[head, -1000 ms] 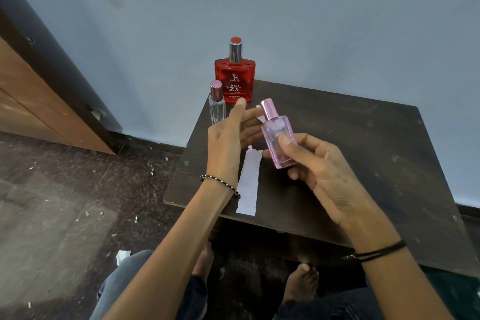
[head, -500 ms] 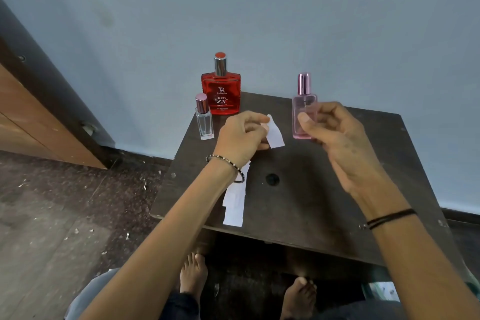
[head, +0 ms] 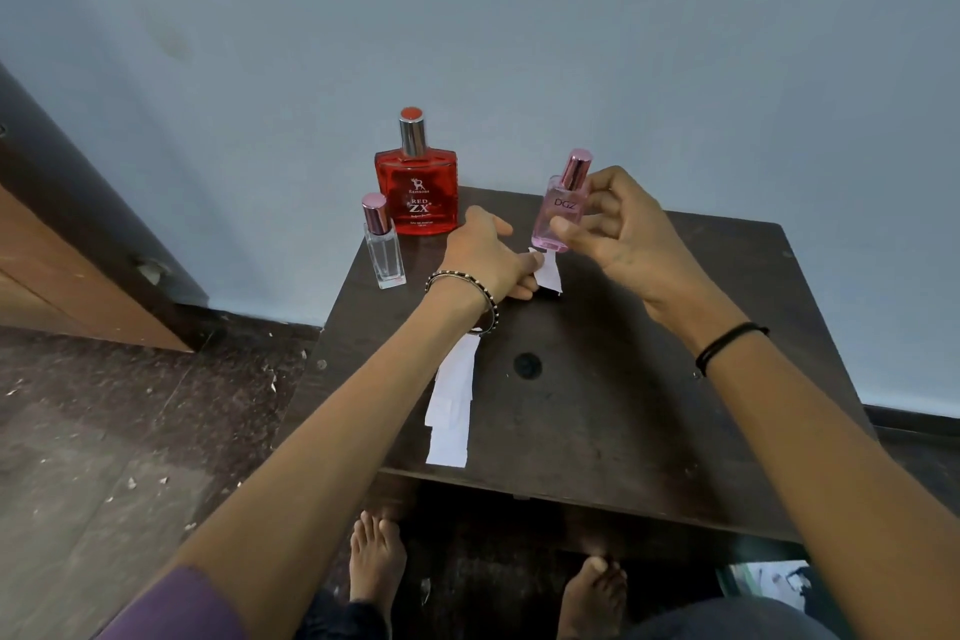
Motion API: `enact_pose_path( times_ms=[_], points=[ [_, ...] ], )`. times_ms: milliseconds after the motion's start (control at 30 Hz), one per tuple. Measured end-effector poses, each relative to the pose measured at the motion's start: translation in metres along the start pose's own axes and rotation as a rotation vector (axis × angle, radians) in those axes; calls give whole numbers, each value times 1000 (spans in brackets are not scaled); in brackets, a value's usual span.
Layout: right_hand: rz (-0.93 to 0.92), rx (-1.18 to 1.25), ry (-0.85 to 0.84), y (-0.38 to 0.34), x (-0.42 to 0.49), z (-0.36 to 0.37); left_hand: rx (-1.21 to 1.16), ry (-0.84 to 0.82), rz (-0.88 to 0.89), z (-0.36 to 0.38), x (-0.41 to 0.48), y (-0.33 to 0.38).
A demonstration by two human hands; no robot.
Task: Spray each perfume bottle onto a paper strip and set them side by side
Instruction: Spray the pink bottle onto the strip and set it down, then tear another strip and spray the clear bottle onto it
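Two hands busy — right hand (head: 618, 234) grips pink bottle (head: 561, 211), tilted; left hand (head: 488, 257) pinches paper strip (head: 548, 270) just below.

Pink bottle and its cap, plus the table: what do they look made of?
Pink bottle: clear tinted glass or hard plastic, see-through and glossy. Its cap: shiny metallic pink, likely metal or plated plastic. Table: dark wood, matte, with scuffs and faint grain.

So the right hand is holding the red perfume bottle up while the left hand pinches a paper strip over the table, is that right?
Not quite. The head view shows the right hand holding the pink bottle; the red perfume bottle stands untouched on the table. The left hand does pinch a paper strip.
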State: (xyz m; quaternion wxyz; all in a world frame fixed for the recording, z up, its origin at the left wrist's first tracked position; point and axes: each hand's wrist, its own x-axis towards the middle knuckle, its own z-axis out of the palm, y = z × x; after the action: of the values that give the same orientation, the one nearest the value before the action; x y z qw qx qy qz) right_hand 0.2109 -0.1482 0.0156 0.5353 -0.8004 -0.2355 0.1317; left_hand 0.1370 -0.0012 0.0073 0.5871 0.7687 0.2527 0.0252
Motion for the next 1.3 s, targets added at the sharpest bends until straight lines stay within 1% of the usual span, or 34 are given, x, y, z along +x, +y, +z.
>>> enact_pose_path(
  times_ms=[167,300,567,633,833,900,967,1100,1300],
  points=[
    [-16,-54,-57,8,2,2,102,41,30,2,2,3],
    [-32,-58,-71,10,1,3,166,37,36,3,7,6],
    [44,-15,-56,10,-2,5,195,28,29,-6,-3,7],
    [71,-31,-38,8,-9,4,211,51,49,-10,-10,4],
    [140,-83,127,2,-45,6,254,133,186,-24,-39,-13],
    [137,-92,147,-2,-61,11,252,154,232,-31,-52,-21],
    [112,-98,121,-9,-75,18,228,184,270,-38,-65,-30],
    [57,-87,17,-22,-98,42,155,253,320,-52,-78,-51],
    [26,-193,-241,-29,-112,75,162,224,327,-56,-79,-58]
  ],
)
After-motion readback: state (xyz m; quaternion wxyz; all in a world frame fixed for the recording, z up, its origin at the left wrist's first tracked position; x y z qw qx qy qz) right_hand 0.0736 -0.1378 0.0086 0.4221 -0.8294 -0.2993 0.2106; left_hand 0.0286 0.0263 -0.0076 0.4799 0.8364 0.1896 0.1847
